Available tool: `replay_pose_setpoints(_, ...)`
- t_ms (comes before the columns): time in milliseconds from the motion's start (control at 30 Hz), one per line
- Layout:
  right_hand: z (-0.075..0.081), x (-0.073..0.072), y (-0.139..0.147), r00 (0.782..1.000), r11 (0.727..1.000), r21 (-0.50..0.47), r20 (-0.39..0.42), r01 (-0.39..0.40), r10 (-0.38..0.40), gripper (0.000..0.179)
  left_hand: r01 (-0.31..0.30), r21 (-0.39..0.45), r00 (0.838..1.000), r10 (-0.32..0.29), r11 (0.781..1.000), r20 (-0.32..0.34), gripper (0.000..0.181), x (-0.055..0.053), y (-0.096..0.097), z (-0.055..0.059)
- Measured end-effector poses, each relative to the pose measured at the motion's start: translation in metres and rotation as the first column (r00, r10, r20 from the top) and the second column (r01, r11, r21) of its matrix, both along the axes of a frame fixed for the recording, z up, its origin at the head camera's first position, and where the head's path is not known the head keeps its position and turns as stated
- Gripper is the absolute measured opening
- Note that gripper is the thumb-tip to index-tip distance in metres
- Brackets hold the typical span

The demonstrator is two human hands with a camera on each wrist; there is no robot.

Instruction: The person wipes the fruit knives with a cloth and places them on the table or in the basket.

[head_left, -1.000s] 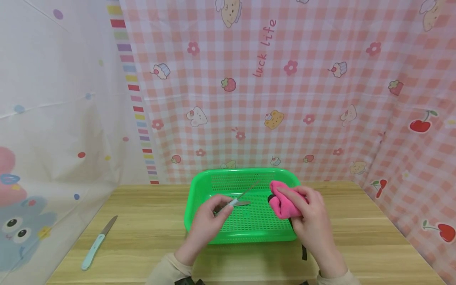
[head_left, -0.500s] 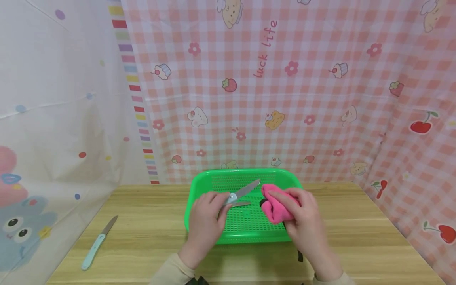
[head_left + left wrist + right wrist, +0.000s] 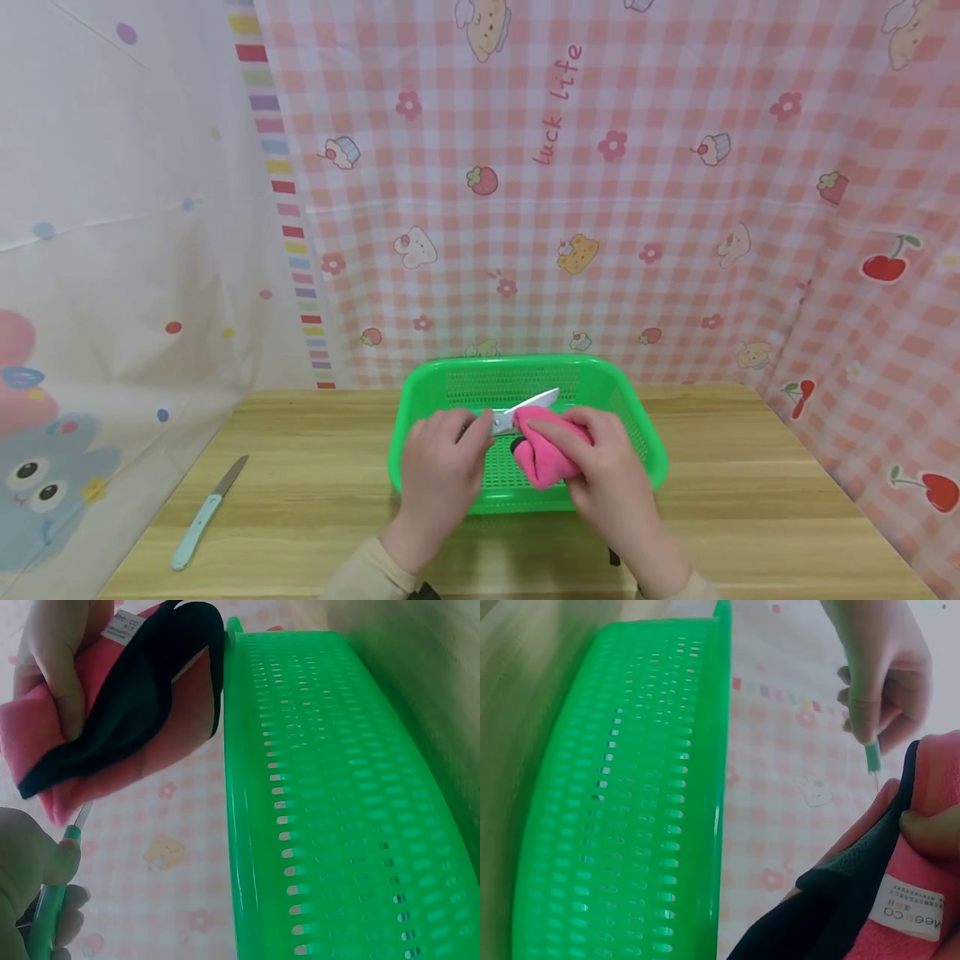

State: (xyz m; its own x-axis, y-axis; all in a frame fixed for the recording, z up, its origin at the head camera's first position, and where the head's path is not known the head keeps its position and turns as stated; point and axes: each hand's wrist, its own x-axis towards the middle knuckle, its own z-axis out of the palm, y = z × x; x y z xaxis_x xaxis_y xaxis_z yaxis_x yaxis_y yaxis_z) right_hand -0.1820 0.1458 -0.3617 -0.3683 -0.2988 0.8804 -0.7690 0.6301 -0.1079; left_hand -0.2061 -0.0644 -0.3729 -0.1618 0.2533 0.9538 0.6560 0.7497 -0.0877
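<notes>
My left hand (image 3: 442, 457) grips a small knife by its pale blue handle (image 3: 502, 423), and the bare blade (image 3: 542, 400) points up and right above the basket. In the left wrist view the handle (image 3: 49, 915) sits between thumb and curled fingers. A folded pink cloth (image 3: 551, 454) with black trim is in my right hand (image 3: 611, 467), pinched under the thumb (image 3: 934, 832). The cloth lies against or just in front of the blade's base; contact is hard to tell. A white label (image 3: 907, 907) shows on the cloth.
Beneath both hands a green perforated basket (image 3: 660, 454) stands on the wooden table (image 3: 757, 500). Another knife with a pale blue handle (image 3: 197, 533) lies on the table at the left. A pink checked curtain (image 3: 675, 200) hangs behind.
My right hand has carried the pink cloth leftward to the knife. The knife in my left hand has turned so its blade's flat side shows. A blade visible earlier in the basket is now hidden.
</notes>
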Motion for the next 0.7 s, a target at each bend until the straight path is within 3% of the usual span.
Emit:
replay_pose_setpoints(267,-0.003,0.004,-0.004,0.996,0.997,0.04,0.057,0.066,-0.068,0.075,0.0,-0.021,0.998,-0.001,1.0,-0.066,0.026,-0.001,0.002,0.001)
replay_pose_setpoints(700,-0.001,-0.003,0.009,0.992,0.991,-0.016,0.008,0.13,-0.13,0.077,0.033,-0.006,0.991,-0.033,0.999,-0.132,0.031,0.001,0.001,0.005)
